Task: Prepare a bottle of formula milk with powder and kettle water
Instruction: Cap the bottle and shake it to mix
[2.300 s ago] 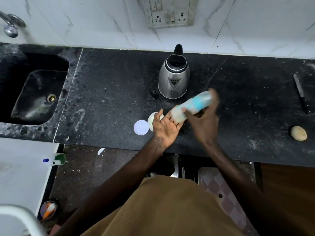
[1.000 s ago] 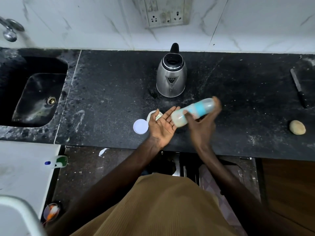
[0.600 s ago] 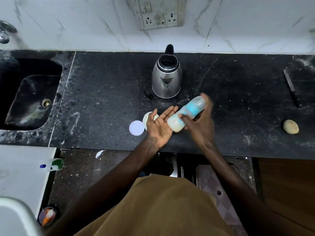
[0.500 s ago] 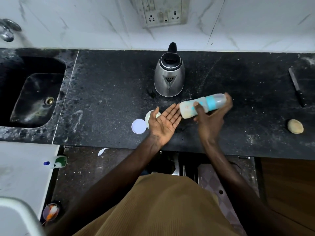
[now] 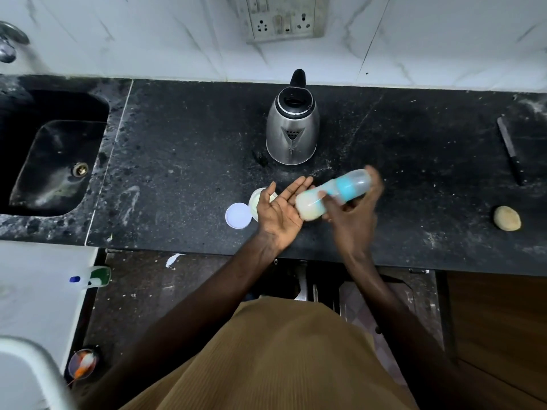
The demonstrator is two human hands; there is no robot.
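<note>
My right hand (image 5: 352, 223) grips a capped baby bottle (image 5: 331, 195) with a blue collar and pale milk inside, held nearly sideways and motion-blurred. Its milky base touches the fingers of my left hand (image 5: 279, 213), which is spread flat, palm up, holding nothing. A steel kettle (image 5: 292, 128) with a black handle stands on the black counter (image 5: 183, 161) just behind my hands. Left of my left hand lies a round white lid (image 5: 238, 216), and a small open powder tub (image 5: 257, 200) shows partly behind my palm.
A dark sink (image 5: 50, 161) is set in the counter at left, a tap (image 5: 9, 42) above it. A knife (image 5: 510, 150) and a round pale lump (image 5: 506, 218) lie far right. A wall socket (image 5: 281, 17) is above the kettle.
My right hand has swung the bottle back down from the right, so its base meets my open left palm again. The left hand has stayed put.
</note>
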